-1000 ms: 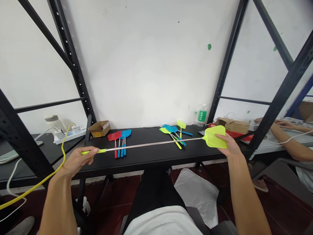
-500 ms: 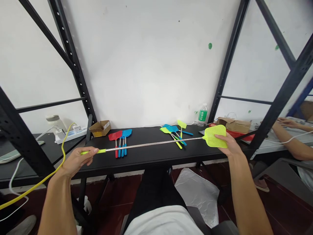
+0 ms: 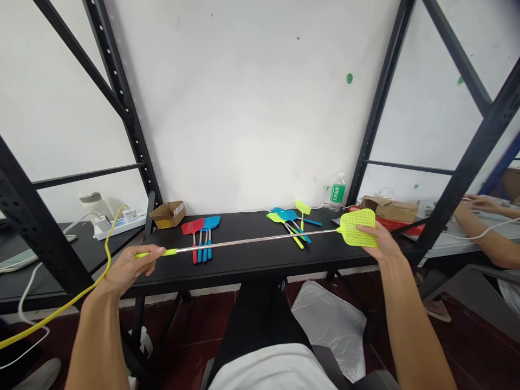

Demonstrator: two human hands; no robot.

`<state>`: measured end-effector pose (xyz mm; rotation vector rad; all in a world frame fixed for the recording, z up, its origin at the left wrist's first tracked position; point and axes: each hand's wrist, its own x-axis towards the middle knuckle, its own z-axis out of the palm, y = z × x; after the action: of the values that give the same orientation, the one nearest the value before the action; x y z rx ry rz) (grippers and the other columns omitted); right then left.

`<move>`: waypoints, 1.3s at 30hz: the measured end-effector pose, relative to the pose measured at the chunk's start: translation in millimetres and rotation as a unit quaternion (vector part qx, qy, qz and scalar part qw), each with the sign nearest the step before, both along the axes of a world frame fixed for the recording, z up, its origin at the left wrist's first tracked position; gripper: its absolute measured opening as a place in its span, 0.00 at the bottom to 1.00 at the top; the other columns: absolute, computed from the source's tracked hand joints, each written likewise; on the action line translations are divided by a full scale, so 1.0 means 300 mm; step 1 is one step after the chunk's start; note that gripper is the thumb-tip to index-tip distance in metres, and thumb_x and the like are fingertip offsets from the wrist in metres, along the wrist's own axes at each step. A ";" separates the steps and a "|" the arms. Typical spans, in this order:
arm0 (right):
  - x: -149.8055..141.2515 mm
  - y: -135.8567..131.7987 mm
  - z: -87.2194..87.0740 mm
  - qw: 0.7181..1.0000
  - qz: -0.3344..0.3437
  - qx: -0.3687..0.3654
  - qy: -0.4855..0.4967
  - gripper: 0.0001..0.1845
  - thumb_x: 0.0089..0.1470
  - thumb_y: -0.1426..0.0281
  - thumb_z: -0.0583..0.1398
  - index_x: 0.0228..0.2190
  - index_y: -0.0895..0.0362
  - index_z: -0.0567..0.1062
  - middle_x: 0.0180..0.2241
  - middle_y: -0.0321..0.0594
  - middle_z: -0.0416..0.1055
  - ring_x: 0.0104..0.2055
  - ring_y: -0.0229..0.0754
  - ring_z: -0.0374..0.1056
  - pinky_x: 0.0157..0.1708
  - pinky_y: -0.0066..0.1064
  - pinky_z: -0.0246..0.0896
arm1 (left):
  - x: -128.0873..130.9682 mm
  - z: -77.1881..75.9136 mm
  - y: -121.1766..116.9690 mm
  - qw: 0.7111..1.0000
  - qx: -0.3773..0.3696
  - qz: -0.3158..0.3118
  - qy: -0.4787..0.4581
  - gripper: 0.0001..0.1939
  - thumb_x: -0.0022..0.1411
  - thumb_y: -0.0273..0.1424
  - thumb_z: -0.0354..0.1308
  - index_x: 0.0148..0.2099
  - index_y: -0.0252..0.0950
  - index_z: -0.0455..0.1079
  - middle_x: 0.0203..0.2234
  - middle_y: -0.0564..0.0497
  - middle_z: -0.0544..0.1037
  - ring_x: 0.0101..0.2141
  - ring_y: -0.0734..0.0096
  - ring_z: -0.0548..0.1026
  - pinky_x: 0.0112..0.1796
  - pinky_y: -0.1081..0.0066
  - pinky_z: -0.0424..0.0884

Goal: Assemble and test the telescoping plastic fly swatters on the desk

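Note:
A yellow-green fly swatter point(image 3: 260, 239) with a long, extended metal rod stretches level across my view above the black table. My left hand point(image 3: 136, 265) is closed on its handle at the left end. At the other end, my right hand point(image 3: 379, 241) grips the perforated paddle, thumb in front and the other fingers behind. Below the rod on the left lies a neat group of short swatters, a red swatter point(image 3: 193, 226) beside several blue swatters point(image 3: 211, 222). Right of centre, green and blue swatters point(image 3: 287, 215) lie in a loose, overlapping pile.
A small open cardboard box point(image 3: 168, 214) stands at the table's back left, near a power strip point(image 3: 122, 225). At the back right are a water bottle point(image 3: 337, 193) and another cardboard box point(image 3: 388, 208). A yellow cable point(image 3: 106, 254) hangs beside my left wrist. A co-worker's arm point(image 3: 479, 233) shows far right.
The swatter stays stretched between both hands, with the same grips. The whole view has shifted very slightly; nothing on the table has visibly moved.

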<state>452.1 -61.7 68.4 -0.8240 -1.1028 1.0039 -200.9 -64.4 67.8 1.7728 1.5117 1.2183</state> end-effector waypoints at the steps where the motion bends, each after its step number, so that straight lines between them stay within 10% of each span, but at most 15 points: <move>1: -0.001 -0.001 0.001 1.000 0.000 -0.001 0.001 0.31 0.47 0.67 0.70 0.54 0.49 0.75 0.51 0.44 0.77 0.48 0.56 0.75 0.41 0.42 0.74 | -0.003 0.000 -0.001 1.000 -0.012 -0.011 -0.021 0.23 0.58 0.48 0.62 0.20 0.39 0.63 0.11 0.58 0.54 0.19 0.73 0.54 0.24 0.70 0.60; 39: -0.188 0.033 0.011 0.997 0.064 -0.009 0.052 0.37 0.46 0.69 0.69 0.58 0.47 0.71 0.47 0.41 0.79 0.43 0.51 0.76 0.39 0.39 0.72 | 0.173 0.067 0.003 0.995 -0.018 -0.093 -0.030 0.17 0.60 0.45 0.62 0.31 0.35 0.73 0.14 0.58 0.60 0.19 0.75 0.57 0.23 0.75 0.56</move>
<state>395.7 -51.7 71.6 -0.7144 -1.0689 1.1513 -148.9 -63.5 87.9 1.7923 1.2958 1.1348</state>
